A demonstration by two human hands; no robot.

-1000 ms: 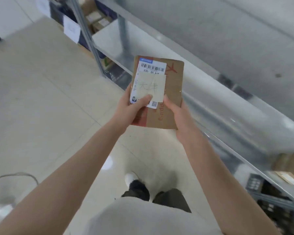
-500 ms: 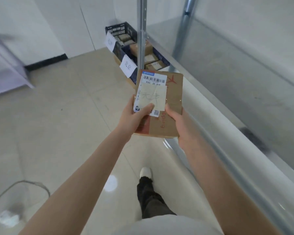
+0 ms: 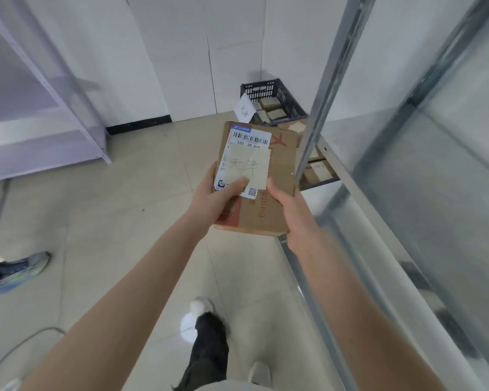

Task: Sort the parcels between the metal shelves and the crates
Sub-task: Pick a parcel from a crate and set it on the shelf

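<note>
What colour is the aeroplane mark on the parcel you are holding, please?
The aeroplane mark is red; head view.

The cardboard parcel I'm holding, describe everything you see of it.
The cardboard parcel is flat, brown, red-printed, held face up. A white barcode label covers its upper left, a cream handwritten note over it. The left hand grips its left edge, thumb on the label; the right hand grips its lower right.

A pale top (image 3: 226, 386) is worn, only its hem shown. Beyond the top, dark trousers (image 3: 209, 348) are ended by a white shoe (image 3: 201, 304), and a second pale shoe (image 3: 260, 373) is seen beside the top. Arms are left bare behind left hand (image 3: 218, 197) and right hand (image 3: 291, 207).
</note>
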